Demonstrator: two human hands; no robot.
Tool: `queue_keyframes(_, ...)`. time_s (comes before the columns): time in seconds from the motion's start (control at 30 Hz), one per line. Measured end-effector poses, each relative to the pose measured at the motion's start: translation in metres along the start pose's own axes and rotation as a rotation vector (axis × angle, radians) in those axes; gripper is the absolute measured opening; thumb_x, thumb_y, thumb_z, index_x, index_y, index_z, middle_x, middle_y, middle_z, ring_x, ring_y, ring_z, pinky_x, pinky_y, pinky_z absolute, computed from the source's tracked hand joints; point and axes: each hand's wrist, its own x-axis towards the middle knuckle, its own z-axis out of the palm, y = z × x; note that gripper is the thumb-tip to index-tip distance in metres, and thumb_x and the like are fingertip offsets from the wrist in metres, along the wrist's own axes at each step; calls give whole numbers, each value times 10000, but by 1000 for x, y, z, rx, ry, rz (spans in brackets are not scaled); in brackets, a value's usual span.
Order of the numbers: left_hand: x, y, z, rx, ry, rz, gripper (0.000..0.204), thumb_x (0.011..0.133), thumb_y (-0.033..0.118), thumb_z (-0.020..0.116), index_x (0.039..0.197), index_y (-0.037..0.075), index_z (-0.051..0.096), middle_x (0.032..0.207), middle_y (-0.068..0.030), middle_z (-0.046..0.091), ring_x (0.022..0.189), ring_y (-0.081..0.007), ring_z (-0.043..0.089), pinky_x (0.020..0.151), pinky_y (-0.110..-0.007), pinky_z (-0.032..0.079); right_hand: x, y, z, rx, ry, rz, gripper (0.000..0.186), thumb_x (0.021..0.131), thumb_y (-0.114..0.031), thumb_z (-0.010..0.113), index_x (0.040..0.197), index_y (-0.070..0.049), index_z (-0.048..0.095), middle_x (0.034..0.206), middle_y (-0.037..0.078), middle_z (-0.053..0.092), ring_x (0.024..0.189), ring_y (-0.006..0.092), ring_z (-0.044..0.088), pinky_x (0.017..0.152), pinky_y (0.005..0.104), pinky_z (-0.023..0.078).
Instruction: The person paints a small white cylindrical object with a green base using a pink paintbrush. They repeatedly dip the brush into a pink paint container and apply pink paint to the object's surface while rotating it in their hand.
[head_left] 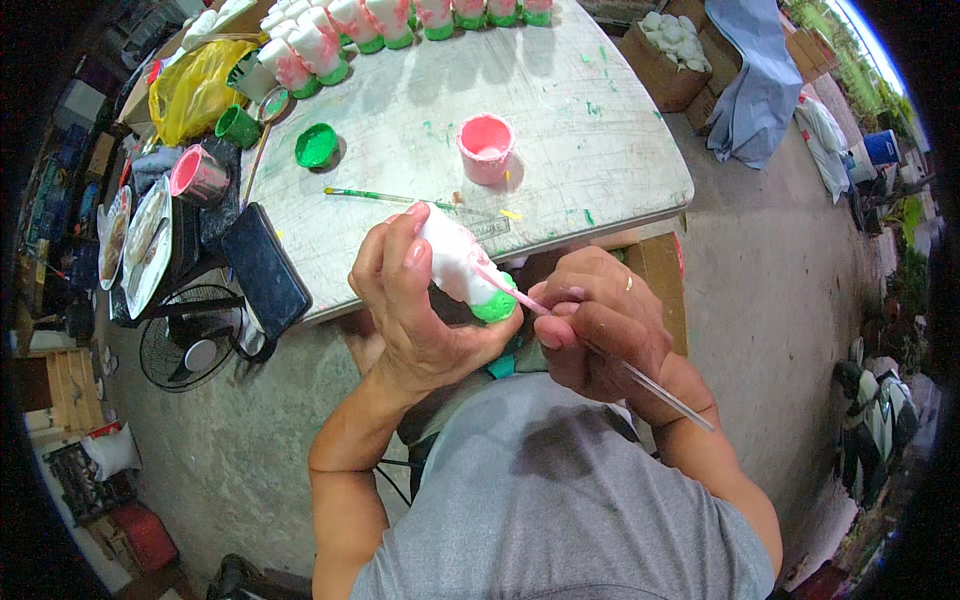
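My left hand (405, 290) is closed around a white molded figurine (455, 255) with a bright green base, held tilted above my lap at the table's near edge. Between the fingers of my right hand (605, 325) is a thin paintbrush (670, 395) with a clear handle. Its pink-coated end touches the figurine just above the green part, where a little pink shows. On the white table (590, 150) stands a cup of pink paint (486, 150). A small tub of green paint (316, 147) and a green-smeared brush (400, 196) lie left of it.
Several pink, white and green figurines (385, 20) line the table's far edge. At the left are a yellow plastic bag (195, 90), a pink-stained cup (198, 177), a dark phone (265, 260) and a fan (195, 340). A box of white pieces (670, 50) sits far right.
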Motion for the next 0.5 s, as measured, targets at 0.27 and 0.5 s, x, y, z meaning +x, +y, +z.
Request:
queue_keyframes(0.27, 0, -1, -1, 3, -9, 11, 1095, 566, 177, 914, 1467, 4, 317, 1410, -281, 499, 1236, -419, 490, 1035, -501, 422, 3, 3, 0, 38, 5, -1, 156, 879, -17, 751, 913, -54, 604, 868, 111, 695, 721, 281, 680, 629, 396, 549)
queue_keyframes(0.5, -1, 4, 0, -44, -16, -106, 1141, 593, 215, 928, 1496, -41, 278, 1394, -270, 491, 1219, -392, 524, 1019, -471, 467, -16, 19, 24, 469, 468, 276, 87, 1054, -73, 560, 1019, -4, 520, 854, 147, 695, 710, 165, 660, 682, 305, 575)
